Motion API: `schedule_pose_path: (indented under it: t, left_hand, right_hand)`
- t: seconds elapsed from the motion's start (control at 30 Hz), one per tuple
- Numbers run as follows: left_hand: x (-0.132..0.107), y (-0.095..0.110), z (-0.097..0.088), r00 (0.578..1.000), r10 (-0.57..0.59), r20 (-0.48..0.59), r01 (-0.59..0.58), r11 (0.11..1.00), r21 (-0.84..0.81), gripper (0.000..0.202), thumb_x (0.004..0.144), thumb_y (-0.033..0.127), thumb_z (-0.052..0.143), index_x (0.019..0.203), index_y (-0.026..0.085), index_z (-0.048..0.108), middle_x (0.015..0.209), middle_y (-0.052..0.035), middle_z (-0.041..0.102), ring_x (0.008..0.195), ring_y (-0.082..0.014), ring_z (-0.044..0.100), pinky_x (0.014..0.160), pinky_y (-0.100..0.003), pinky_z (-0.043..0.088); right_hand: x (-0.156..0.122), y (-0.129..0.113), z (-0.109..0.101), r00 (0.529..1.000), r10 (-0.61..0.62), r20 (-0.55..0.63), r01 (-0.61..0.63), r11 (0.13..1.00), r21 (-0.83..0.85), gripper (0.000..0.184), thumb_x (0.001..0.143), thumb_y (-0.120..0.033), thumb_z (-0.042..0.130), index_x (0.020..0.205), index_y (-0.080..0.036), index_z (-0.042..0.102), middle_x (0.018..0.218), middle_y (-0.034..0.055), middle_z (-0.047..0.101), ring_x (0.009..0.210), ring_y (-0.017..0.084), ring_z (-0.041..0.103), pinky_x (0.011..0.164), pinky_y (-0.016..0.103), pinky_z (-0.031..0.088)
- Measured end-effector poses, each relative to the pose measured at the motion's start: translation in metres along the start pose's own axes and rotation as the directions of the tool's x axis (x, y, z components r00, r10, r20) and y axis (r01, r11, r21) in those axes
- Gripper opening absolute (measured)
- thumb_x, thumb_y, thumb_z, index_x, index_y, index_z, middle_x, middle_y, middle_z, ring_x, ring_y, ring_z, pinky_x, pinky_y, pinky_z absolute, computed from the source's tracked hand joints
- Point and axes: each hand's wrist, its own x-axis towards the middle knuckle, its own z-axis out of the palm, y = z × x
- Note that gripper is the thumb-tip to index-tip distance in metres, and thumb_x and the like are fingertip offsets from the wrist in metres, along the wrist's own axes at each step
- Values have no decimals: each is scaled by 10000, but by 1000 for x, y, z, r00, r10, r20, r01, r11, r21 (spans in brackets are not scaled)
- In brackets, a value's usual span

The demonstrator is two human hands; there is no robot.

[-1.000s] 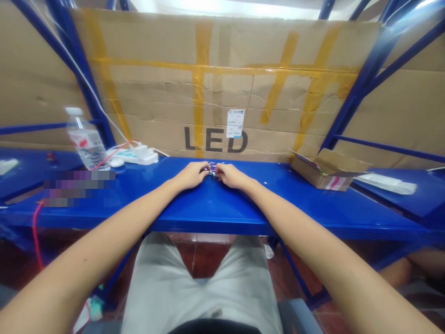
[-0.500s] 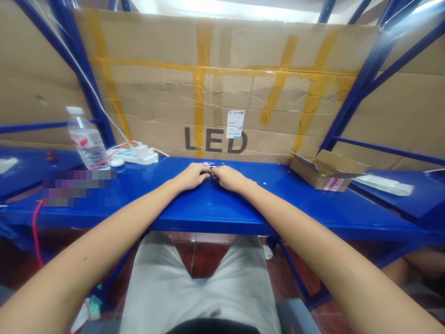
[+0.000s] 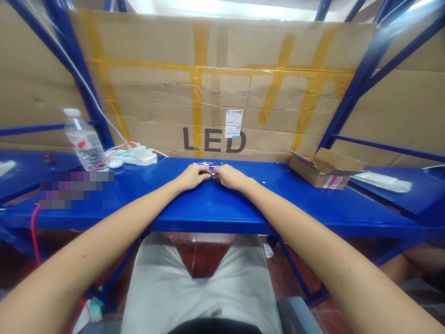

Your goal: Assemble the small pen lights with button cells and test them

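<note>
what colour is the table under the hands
The table is plain glossy blue, best seen in the head view.

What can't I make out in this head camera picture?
Head view, shiny purplish items: too small, partly hidden by left hand and right hand.
Head view, print on the label: too small, blurred.
Head view, small cardboard box: walls hide its bottom.
Head view, another person's limb: cut by right edge.
</note>
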Motion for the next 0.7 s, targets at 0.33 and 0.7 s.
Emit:
schedule_pose_path:
  t: [0.33,0.7]
  left_hand:
    - [4,17,-2,982,157,101,-175,963,203,239,908,164,552,979,209,775,1051,-85,780,1009,-262,709,931,-384,526]
    - [3,12,-7,975,185,123,-211,945,251,284,879,106,548,982,225,784,1006,-77,760,965,-236,679,916,-359,518]
  right_hand:
    - [-2,-2,1,999,-28,-20,26,997,-73,259,920,-67,486,1108,-123,654,1088,190,728,973,284,682,777,320,446]
    - [-3,-7,-3,998,-61,-11,59,993,-102,269,904,-49,490,1059,-140,691,1061,161,739,936,259,677,746,306,421]
